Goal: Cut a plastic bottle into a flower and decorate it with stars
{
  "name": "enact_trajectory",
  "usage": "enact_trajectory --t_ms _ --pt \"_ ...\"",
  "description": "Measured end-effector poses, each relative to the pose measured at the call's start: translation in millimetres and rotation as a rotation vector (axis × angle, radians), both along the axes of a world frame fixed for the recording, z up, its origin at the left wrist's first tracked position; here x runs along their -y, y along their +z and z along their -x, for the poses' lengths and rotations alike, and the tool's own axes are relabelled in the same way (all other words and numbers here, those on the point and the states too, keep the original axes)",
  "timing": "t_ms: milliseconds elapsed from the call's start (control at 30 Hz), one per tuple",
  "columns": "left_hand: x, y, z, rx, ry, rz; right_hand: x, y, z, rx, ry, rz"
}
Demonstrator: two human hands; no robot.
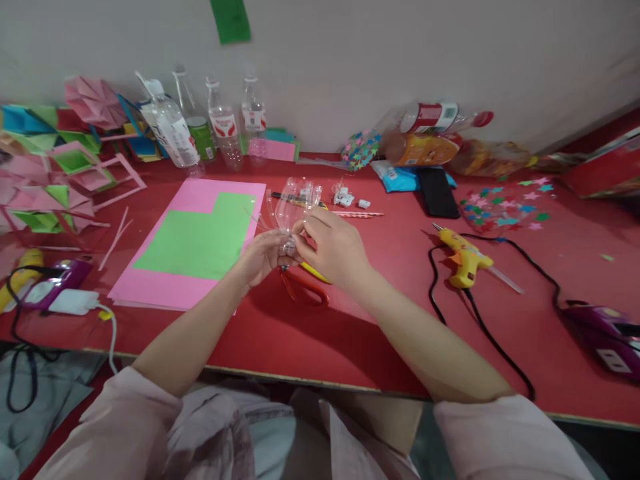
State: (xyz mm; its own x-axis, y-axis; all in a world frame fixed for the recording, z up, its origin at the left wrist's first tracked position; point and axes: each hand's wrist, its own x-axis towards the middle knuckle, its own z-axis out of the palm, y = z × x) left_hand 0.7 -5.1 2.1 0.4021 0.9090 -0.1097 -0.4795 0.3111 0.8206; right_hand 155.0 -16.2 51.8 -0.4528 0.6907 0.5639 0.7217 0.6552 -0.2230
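Your red table (400, 267) spans the view, its front edge toward your lap, with a plain grey wall (330, 67) rising behind it; the pink sheet (155, 290) serves as landmark. Left of the sheet stand folded paper ornaments (47, 183), and nearer the table edge on that side lies a purple box (63, 280) with a black cord. On the sheet lies a green sheet (193, 243), notched at its upper left. Beyond the sheet, a row of clear bottles (227, 127) stands by the wall, where a green paper (231, 21) hangs. Just right of the sheet, your left hand (265, 257) is curled, its thumb and fingers pinching the base of a clear plastic piece (295, 203) cut into strips. Below it, also right of the sheet, show red-handled scissors (315, 292). Your right hand (333, 243), farther right of the sheet, pinches the same piece between thumb and fingertips. Well right of the sheet, the surface carries a black phone (438, 192), a yellow glue gun (465, 257) and star-covered plastic (507, 208).
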Motion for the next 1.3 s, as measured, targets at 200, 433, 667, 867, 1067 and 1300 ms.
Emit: enact_trajectory --t_ms 200,433,667,867,1067,1300 --pt "-0.3 -0.2 0.6 -0.001 0.032 0.024 2.1 -1.0 1.2 0.013 0.019 -0.035" --pt "-0.8 -0.1 0.8 0.056 0.047 0.023 2.1 -5.8 3.3 0.063 0.051 -0.002" --pt "0.1 4.7 0.8 -0.047 0.030 -0.016 2.1 3.0 -0.2 -0.061 0.054 0.043" --pt "-0.4 1.7 0.9 -0.043 0.026 -0.036 3.5 3.3 0.8 -0.061 0.036 0.015" --pt "-0.5 0.6 -0.9 -0.063 0.055 -0.024 4.6 0.2 2.8 -0.009 0.032 0.020" --pt "0.7 4.3 0.4 -0.048 0.035 -0.007 2.0 10.9 -5.0 -0.131 0.038 -0.009"
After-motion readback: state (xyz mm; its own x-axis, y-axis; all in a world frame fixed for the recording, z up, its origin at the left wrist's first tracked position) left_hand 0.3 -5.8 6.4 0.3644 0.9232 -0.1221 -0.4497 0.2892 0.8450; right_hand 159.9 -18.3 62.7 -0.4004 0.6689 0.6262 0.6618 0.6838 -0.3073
